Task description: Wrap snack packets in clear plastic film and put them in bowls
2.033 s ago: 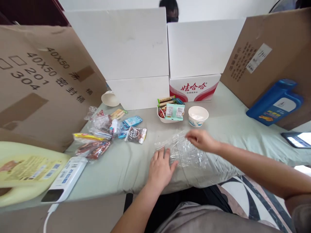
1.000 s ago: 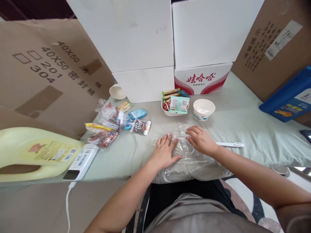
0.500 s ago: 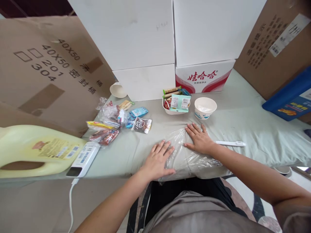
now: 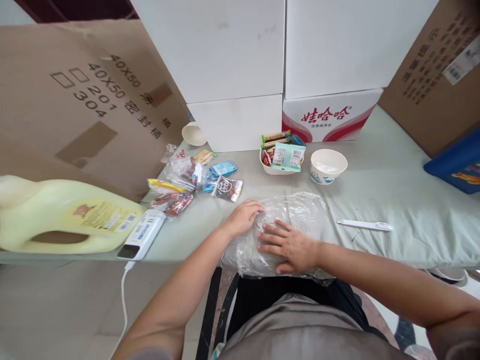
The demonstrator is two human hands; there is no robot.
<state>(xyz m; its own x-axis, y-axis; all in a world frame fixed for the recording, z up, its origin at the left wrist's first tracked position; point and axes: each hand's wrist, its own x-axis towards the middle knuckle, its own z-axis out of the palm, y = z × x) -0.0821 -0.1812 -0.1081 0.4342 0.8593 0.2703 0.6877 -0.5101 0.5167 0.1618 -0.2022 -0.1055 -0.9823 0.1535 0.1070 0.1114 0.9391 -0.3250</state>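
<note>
- The person's right hand (image 4: 290, 246) lies flat, fingers spread and open, pressing down on the near part of a clear plastic bag (image 4: 300, 212); it grips nothing.
- The bag lies crumpled on the near edge of a pale green padded surface (image 4: 393, 200), directly in front of the person.
- The left hand (image 4: 245, 216) rests on the bag's left end with its fingers curled over the plastic. Whether it pinches the film or only presses on it cannot be told.
- Just right of the bag, apart from it, lies a thin white strip (image 4: 365, 225).
- To the left sits a white power bank (image 4: 141, 234) with a white cable hanging off the edge, touching a large pale yellow jug (image 4: 63, 215) lying on its side.
- Farther back on the left is a loose pile of wrapped snack packets (image 4: 195, 182).
- Behind the bag stand a small white bowl filled with snack packets (image 4: 281, 157) and, just right of it, an empty paper bowl (image 4: 329, 166).
- A paper cup (image 4: 194, 134) lies on its side near the back.
- White boxes (image 4: 240, 75), one printed in red, and brown cardboard panels (image 4: 75, 100) wall in the surface.
</note>
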